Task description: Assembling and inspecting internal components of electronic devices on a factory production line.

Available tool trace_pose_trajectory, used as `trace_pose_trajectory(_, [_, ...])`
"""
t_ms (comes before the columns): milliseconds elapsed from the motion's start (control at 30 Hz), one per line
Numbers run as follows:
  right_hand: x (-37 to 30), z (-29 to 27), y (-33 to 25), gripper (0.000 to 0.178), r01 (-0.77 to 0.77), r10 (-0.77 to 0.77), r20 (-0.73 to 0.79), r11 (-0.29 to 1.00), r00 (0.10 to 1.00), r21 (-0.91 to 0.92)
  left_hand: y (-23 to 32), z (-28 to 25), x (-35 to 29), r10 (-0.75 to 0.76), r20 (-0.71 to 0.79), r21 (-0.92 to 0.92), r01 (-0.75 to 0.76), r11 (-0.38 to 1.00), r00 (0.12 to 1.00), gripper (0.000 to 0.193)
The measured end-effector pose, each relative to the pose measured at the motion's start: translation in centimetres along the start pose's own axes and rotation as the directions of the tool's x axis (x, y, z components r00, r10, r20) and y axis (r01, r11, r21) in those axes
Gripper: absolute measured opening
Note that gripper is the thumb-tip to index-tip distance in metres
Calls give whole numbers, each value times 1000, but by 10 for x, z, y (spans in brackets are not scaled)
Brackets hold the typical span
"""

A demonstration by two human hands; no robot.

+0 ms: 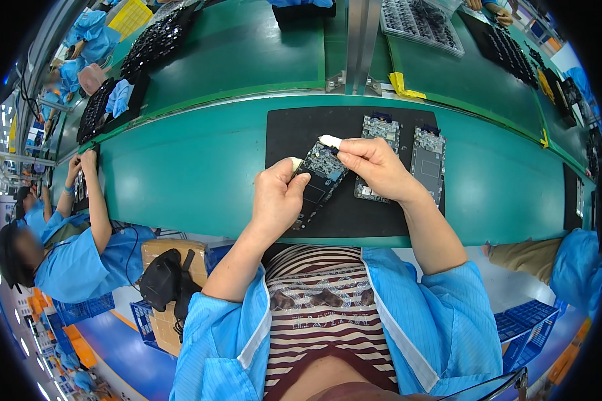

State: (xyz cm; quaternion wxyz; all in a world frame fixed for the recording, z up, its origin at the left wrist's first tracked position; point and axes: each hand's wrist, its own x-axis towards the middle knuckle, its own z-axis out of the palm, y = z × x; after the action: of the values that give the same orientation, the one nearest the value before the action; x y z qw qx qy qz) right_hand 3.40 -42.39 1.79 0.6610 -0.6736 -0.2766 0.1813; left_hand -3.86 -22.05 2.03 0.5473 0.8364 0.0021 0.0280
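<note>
My left hand (276, 199) is closed round the side of a populated circuit board (322, 175), holding it tilted above a black mat (291, 123). Thumb and fingers of my right hand (376, 166) pinch the board's far end, at a small dark connector (332, 151). White finger cots cover a fingertip on each hand. Two similar boards lie on the mat to the right: one board (384, 128) is partly behind my right hand, the other board (428, 162) is beside it. Both have dark blue connectors at their far ends.
A metal post (362, 47) rises at the bench's far edge, with yellow tape (403, 85) beside it. Beyond stand a clear tray of parts (421, 27) and black trays (155, 47). A co-worker (80, 257) works at the left; a carton (160, 257) with a black bag stands below.
</note>
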Motion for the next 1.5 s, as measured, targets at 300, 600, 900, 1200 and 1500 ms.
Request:
trace_pose_trajectory(300, [2,11,-3,27,-24,21,-97,999,995,-23,-1,7,9,-40,-25,-143,36,989,999,3])
trace_pose_trajectory(600, [1,-1,-1,50,77,-276,-451,909,849,-411,-23,10,45,-213,114,-515,241,822,970,22])
trace_pose_trajectory(900, [-1,17,1,44,173,-408,-223,735,885,-656,-36,-18,-5,30,-171,467,54,882,985,56])
trace_pose_trajectory(1200, [-41,64,-10,40,162,-275,-16,612,961,-774,-37,1,-7,26,24,33,-26,999,999,49])
trace_pose_trajectory(1500, [-57,53,25,51,-221,-243,-294,286,924,-932,-20,53,18,163,414,-414,25,910,895,64])
